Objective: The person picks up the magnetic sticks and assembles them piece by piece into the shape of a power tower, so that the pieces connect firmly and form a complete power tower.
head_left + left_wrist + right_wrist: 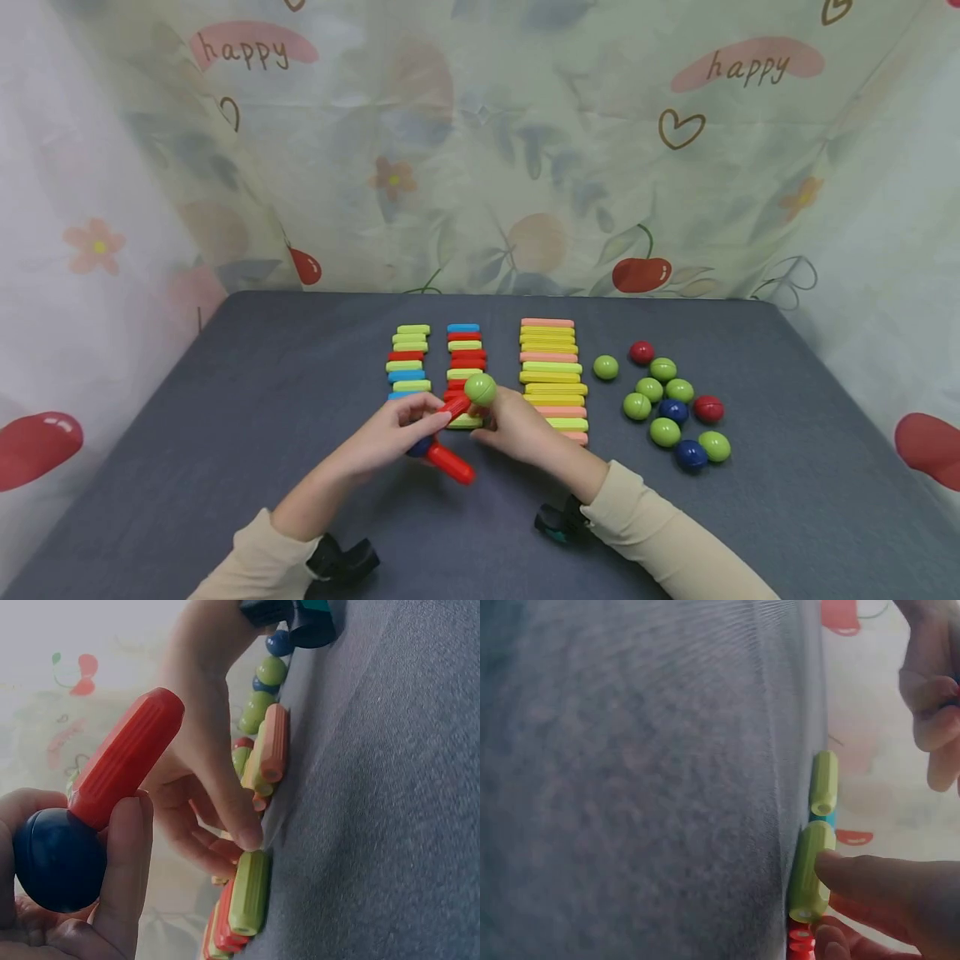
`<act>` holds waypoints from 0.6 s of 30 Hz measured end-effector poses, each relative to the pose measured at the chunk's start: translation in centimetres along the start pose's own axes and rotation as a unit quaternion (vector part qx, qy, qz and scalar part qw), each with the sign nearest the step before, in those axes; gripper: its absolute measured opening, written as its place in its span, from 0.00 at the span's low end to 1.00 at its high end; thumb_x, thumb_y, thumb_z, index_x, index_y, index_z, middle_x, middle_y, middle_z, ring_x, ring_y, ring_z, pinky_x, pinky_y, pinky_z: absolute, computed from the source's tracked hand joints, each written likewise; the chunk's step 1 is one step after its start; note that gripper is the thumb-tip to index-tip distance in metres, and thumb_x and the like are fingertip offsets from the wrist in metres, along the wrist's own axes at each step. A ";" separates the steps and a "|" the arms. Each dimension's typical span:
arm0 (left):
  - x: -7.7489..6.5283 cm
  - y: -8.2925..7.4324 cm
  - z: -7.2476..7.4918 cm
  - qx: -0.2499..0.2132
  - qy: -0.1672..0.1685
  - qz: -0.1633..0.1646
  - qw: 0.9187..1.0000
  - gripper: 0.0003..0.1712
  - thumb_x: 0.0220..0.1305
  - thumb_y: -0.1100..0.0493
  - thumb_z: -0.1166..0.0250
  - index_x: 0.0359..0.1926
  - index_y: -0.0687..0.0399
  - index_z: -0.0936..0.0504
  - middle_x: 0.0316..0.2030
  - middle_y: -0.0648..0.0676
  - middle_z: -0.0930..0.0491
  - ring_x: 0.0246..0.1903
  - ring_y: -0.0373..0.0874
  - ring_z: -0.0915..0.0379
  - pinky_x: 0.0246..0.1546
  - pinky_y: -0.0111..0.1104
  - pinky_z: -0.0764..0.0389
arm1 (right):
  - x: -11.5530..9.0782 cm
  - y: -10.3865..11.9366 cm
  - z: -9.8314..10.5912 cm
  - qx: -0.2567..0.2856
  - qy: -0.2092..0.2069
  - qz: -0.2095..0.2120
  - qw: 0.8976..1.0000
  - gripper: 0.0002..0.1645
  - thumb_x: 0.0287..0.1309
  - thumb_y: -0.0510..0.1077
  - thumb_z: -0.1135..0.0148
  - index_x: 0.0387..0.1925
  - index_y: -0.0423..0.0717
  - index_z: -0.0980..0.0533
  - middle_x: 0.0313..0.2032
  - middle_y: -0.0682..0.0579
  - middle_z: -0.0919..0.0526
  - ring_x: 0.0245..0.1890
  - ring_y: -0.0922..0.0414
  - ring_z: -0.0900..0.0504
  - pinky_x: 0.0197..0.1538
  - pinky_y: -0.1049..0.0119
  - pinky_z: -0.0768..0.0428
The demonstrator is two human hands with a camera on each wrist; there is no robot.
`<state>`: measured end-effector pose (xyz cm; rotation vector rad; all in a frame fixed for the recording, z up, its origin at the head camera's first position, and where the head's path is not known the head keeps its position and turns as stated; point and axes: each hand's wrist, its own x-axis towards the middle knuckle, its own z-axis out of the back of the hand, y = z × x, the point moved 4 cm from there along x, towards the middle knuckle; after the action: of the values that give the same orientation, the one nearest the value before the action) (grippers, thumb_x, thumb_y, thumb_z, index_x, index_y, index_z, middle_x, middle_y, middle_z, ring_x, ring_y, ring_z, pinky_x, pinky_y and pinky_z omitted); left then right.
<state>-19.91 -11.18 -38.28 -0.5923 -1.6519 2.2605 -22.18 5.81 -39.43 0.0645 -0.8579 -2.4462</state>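
Note:
My left hand (390,432) holds a joined piece above the table: a dark blue ball (60,860) with two red sticks, one (452,463) pointing toward the near right. The other red stick (455,407) points up and away, and a green ball (481,389) shows at its far end in the head view. In the left wrist view, thumb and fingers lie around the blue ball. My right hand (521,429) is low at the near end of the middle column. Its thumb and fingers pinch a light green stick (808,877) that lies there on the table.
Left of the middle column runs another column of green, red and blue sticks (408,367). A wider column of yellow, pink and green sticks (553,377) lies behind the right forearm. Loose green, red and blue balls (664,432) are scattered at the right on the dark grey table (247,400).

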 end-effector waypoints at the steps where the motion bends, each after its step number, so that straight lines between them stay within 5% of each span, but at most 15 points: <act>1: 0.0 0.0 0.1 0.001 -0.001 0.001 1.000 0.20 0.65 0.49 0.42 0.47 0.62 0.26 0.30 0.51 0.28 0.30 0.44 0.29 0.34 0.33 0.25 | 0.1 0.0 -0.1 -0.007 0.001 -0.006 1.000 0.16 0.46 0.38 0.29 0.38 0.40 0.24 0.33 0.47 0.19 0.27 0.59 0.25 0.33 0.71 0.23; 10: 0.0 0.2 0.5 0.002 -0.009 0.014 1.000 0.21 0.65 0.49 0.42 0.48 0.62 0.26 0.29 0.50 0.27 0.30 0.43 0.29 0.34 0.33 0.25 | 0.4 0.3 -0.7 -0.056 0.020 -0.014 0.998 0.11 0.46 0.42 0.29 0.28 0.43 0.25 0.22 0.51 0.24 0.22 0.61 0.30 0.26 0.72 0.31; 18: -0.1 0.4 0.6 -0.011 -0.022 0.025 0.999 0.22 0.64 0.49 0.41 0.49 0.62 0.26 0.33 0.57 0.26 0.30 0.43 0.28 0.34 0.32 0.23 | -1.0 -0.7 1.3 0.025 0.036 -0.031 0.999 0.13 0.50 0.40 0.32 0.39 0.40 0.21 0.30 0.51 0.19 0.25 0.62 0.27 0.29 0.74 0.25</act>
<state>-20.14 -11.85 -38.50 -0.5993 -1.7041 2.3077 -21.98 7.49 -38.95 0.2008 -0.8983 -2.4639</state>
